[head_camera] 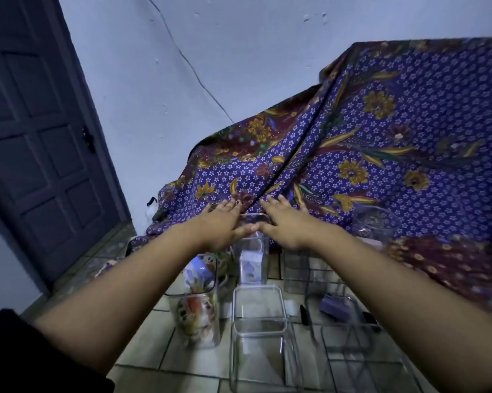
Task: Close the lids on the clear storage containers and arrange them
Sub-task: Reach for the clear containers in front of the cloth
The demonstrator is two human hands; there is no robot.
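Overhead, both hands lay flat, fingers spread, gripping nothing: left hand and right hand pressed the lid onto the tall clear container standing on the tiled floor. Even pressure at all corners should seat it.

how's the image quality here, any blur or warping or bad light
Head view: dim, bluish light; wide-angle warping bends the door and tilts the cloth; both hands on the tall container's lid look slightly soft; the clear containers are hard to outline.
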